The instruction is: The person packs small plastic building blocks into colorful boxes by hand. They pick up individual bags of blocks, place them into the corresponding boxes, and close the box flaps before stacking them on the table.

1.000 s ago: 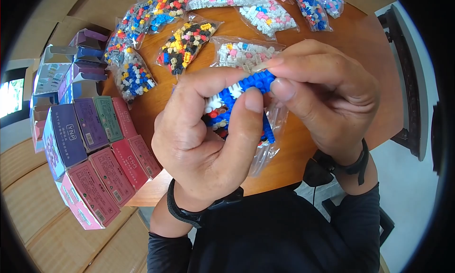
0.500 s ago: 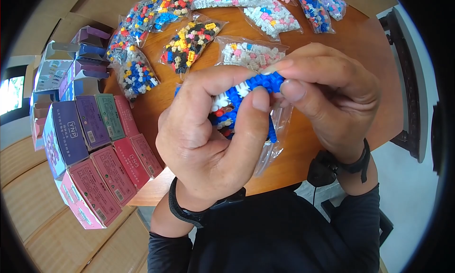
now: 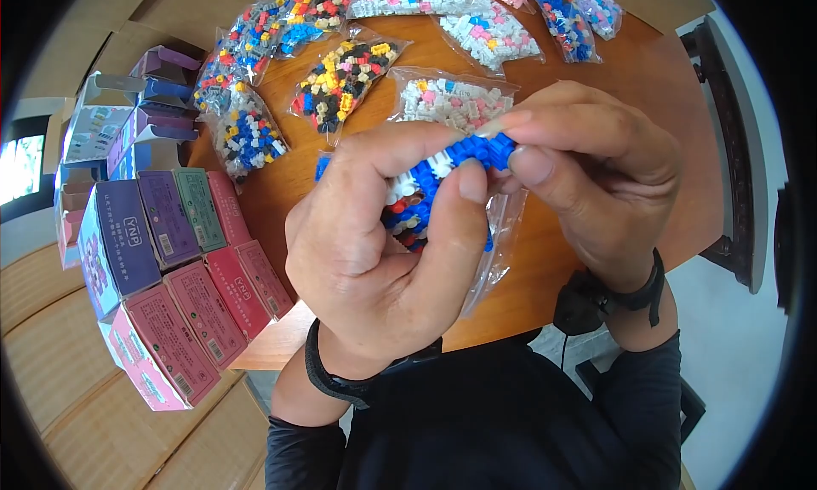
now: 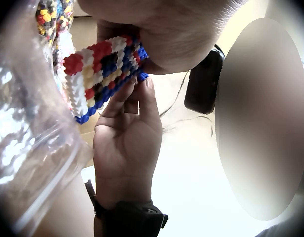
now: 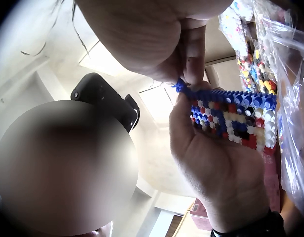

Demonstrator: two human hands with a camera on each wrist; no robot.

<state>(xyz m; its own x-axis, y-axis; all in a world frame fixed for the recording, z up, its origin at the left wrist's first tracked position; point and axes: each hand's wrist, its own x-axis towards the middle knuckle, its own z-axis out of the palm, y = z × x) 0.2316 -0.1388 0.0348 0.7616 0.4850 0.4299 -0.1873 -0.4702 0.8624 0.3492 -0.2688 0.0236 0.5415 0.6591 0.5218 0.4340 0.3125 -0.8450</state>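
A build of small studded toy bricks [image 3: 417, 202] in blue, white, red and beige is gripped by my left hand [image 3: 366, 234], its thumb and index finger along the blue edge. The left wrist view shows its patterned side [image 4: 100, 69], rows tightly joined. My right hand [image 3: 608, 166] pinches blue bricks [image 3: 500, 152] at the build's right end between thumb and index finger. In the right wrist view a small blue brick [image 5: 180, 85] shows between the right fingertips, right at the build's end. The left palm hides part of the build. Beneath the hands lies a clear plastic bag [image 3: 504, 234].
Bags of loose bricks lie across the back of the wooden table [image 3: 545, 277], among them a yellow-black bag [image 3: 347, 81] and a white-pink bag [image 3: 455, 100]. Pink and purple boxes [image 3: 174, 320] stand at the left edge, with opened boxes [image 3: 106, 115] behind them.
Both hands and the build have shifted slightly right in the head view, and the table's bags have shifted a little too. The grip of each hand looks the same.
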